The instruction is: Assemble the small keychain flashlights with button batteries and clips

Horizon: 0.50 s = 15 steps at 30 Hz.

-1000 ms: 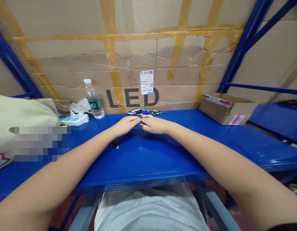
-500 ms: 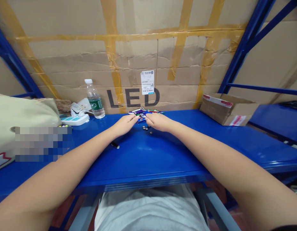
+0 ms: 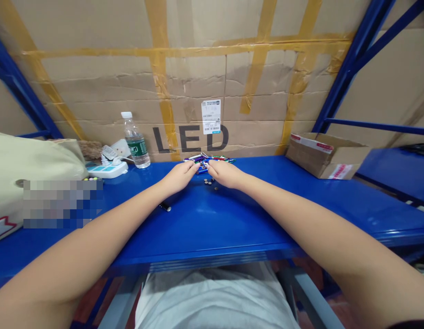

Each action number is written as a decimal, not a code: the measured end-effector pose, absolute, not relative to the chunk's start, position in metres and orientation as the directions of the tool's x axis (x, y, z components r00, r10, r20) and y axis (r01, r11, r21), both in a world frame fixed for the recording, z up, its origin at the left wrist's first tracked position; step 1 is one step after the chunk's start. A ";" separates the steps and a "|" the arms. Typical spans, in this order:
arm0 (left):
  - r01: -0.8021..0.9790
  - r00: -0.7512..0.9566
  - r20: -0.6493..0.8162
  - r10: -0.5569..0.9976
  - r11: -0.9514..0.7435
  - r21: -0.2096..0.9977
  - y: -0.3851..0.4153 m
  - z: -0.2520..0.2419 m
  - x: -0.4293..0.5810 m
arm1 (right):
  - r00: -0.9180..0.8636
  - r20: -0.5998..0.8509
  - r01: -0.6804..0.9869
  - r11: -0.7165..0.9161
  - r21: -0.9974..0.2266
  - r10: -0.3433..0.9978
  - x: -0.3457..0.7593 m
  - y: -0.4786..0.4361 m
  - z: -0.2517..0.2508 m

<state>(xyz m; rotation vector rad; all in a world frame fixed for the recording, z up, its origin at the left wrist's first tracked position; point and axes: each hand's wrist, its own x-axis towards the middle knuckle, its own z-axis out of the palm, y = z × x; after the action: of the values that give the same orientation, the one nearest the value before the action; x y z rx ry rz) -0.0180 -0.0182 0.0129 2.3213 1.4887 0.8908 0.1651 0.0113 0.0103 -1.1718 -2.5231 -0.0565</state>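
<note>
My left hand (image 3: 182, 177) and my right hand (image 3: 226, 173) almost meet at the back middle of the blue tabletop. Both have their fingers pressed together in a pinch. What they hold between the fingertips is too small to make out. Right behind them lies a pile of shiny, slim metallic pieces (image 3: 228, 160) in purple, green, red, blue and silver, partly hidden by my hands. Several small round discs (image 3: 207, 182), like button cells, lie on the table just in front of the fingers. A short black cylinder with a pale end (image 3: 166, 207) rests beside my left forearm.
A water bottle (image 3: 137, 144) and a white power strip (image 3: 110, 170) stand at the back left, near a pale bag (image 3: 36, 160). An open cardboard box (image 3: 321, 155) sits at the back right. A large taped carton (image 3: 198, 82) forms the back wall between blue posts (image 3: 352, 68).
My hands stay almost in place, with only slight shifts of the fingers at the pile. The things on the table lie as before.
</note>
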 end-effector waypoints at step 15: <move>0.708 0.267 0.400 0.877 -0.460 0.536 -0.014 0.010 -0.021 | -0.595 0.361 0.707 0.681 -0.191 0.718 0.158 0.006 0.011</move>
<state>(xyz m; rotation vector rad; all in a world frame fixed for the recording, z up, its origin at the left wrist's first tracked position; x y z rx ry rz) -0.0208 -0.0144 0.0105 2.2886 1.4676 0.9772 0.1579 0.0059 0.0107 -1.1103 -2.4854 0.0384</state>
